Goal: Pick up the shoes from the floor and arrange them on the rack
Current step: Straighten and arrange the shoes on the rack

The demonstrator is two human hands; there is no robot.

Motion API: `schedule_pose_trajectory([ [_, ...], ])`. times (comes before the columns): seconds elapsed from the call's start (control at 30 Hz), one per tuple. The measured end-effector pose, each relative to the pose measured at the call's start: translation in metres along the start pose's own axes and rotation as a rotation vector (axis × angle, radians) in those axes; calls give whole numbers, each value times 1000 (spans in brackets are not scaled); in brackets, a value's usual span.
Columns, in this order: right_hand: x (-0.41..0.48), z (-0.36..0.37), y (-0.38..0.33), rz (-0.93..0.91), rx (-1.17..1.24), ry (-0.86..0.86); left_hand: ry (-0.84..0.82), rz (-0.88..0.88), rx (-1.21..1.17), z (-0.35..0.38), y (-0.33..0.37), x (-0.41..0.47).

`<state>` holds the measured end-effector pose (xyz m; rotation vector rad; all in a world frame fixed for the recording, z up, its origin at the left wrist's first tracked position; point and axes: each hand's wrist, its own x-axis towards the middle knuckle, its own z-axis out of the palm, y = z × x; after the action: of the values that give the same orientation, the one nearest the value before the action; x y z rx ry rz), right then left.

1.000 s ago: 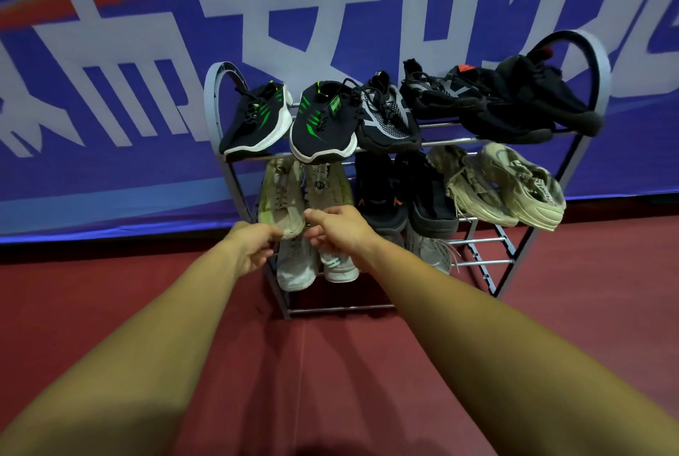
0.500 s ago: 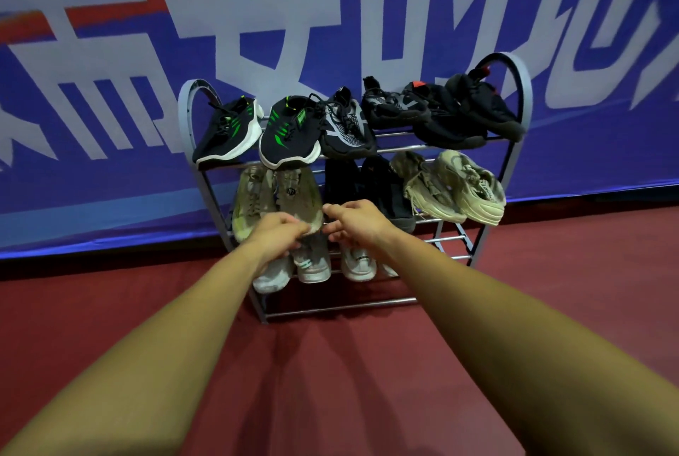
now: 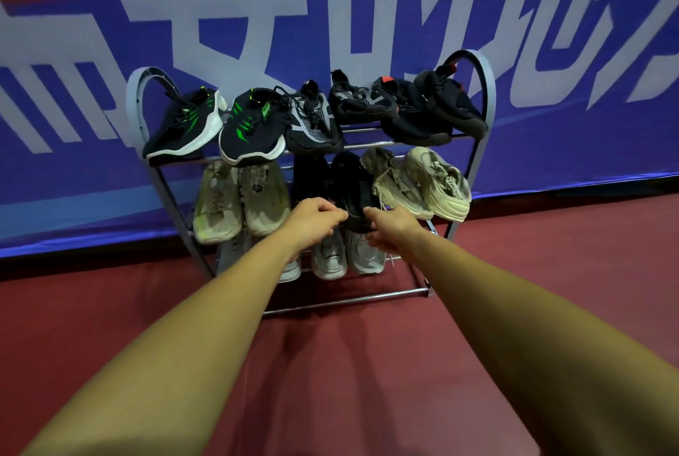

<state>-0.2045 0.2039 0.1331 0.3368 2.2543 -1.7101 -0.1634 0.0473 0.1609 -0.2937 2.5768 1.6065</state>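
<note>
A grey metal shoe rack stands against the banner with shoes on all three tiers. A black pair sits in the middle of the middle tier: the left black shoe and the right black shoe. My left hand covers the toe of the left black shoe with its fingers curled on it. My right hand pinches the toe of the right black shoe between thumb and fingers. A beige pair lies to the left of the hands and a cream pair to the right.
The top tier holds black-and-green sneakers, grey knit shoes and black shoes. White shoes sit on the bottom tier, partly behind my arms. Behind the rack hangs a blue banner. Dark red floor spreads in front.
Both hands have moved right along the middle tier, from the beige pair to the black pair. The view has drawn back a little from the rack.
</note>
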Motion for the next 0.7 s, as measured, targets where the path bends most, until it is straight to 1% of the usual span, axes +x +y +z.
schedule_pose_trajectory([
  [0.1, 8, 2, 3, 68, 27, 32, -15, -11, 43, 2, -3, 2],
  [0.2, 15, 7, 3, 139, 72, 17, -23, -28, 45, -2, -6, 5],
  [0.27, 17, 10, 3, 189, 173, -20, -23, -32, 35, -6, -9, 5],
  [0.37, 11, 11, -1, 242, 397, -37, -23, -51, 33, -11, -14, 3],
  [0.47, 9, 11, -10, 259, 514, -47, -17, -49, 27, -14, -16, 0],
  [0.53, 6, 8, -20, 280, 594, -89, -9, -44, 18, -15, -16, 0],
  [0.6, -1, 4, -31, 283, 647, -169, -6, -43, 12, -16, -15, -1],
  [0.7, -17, 2, -40, 258, 604, -225, -6, -48, 0, -19, -14, -2],
])
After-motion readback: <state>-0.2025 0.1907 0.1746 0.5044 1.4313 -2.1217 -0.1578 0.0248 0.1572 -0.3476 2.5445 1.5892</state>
